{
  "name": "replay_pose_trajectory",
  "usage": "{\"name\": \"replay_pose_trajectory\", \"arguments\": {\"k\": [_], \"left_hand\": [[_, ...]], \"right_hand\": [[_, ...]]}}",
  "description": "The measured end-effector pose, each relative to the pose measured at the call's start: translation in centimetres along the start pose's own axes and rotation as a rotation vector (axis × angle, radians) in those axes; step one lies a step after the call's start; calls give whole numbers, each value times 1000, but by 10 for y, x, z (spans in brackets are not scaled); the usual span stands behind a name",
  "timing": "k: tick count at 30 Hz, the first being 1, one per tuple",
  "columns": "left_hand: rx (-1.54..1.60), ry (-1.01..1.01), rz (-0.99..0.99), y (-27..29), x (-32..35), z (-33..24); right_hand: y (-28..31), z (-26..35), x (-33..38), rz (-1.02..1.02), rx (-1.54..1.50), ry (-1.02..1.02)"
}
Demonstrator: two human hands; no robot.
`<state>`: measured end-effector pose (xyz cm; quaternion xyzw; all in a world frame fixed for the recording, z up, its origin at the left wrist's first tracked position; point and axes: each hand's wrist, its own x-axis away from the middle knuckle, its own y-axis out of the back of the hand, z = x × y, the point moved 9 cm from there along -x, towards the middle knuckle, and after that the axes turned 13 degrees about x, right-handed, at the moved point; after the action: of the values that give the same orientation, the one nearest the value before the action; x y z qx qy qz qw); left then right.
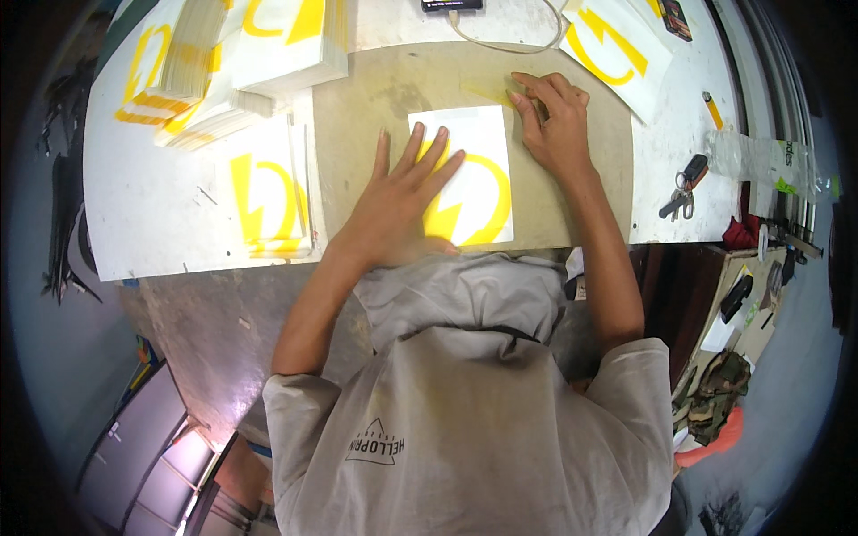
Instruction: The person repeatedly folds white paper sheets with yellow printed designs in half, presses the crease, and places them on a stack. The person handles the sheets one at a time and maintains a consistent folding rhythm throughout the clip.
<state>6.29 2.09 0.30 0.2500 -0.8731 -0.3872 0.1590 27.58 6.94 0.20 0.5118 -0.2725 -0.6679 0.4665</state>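
A white sheet with a yellow printed shape [483, 183] lies on a brown board [572, 201] in front of me. My left hand [398, 201] rests flat on the sheet's left side, fingers spread over its upper part. Beyond the sheet's top right corner, my right hand [552, 116] is raised with thumb and forefinger bent toward each other. A thin, see-through yellowish strip [485, 91] reaches left from those fingertips and seems pinched there; its outline is faint. A pale grey band [461, 113] shows along the sheet's top edge.
Tall stacks of yellow-printed sheets [290, 67] stand far left, with a lower pile [268, 201] nearer me. More printed sheets [617, 54] lie far right. A phone [452, 4] with a cable [500, 45], keys [686, 188], an orange cutter [712, 111] and a clear plastic wrapper [760, 156] surround the board.
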Motion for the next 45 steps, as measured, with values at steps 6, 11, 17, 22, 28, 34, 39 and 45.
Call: {"name": "replay_pose_trajectory", "arguments": {"k": [6, 11, 17, 22, 28, 34, 39, 45], "left_hand": [[109, -73, -138, -22, 15, -47], [506, -101, -506, -1, 38, -43], [894, -116, -1599, 105, 168, -8], [-176, 82, -763, 150, 172, 2], [-135, 351, -508, 103, 198, 67], [-99, 351, -503, 88, 198, 59], [-125, 356, -510, 81, 203, 54], [-212, 485, -602, 84, 206, 55]], "right_hand": [[2, -17, 7, -70, -115, -105], [3, -18, 6, -31, -73, -144], [-1, -16, 6, 7, -67, -180], [2, -15, 5, -17, -86, -138], [2, -11, 4, -16, -62, -113], [2, -14, 5, -14, -77, -132], [2, -14, 5, 14, -72, -146], [-1, -14, 5, -22, -127, -140]]}}
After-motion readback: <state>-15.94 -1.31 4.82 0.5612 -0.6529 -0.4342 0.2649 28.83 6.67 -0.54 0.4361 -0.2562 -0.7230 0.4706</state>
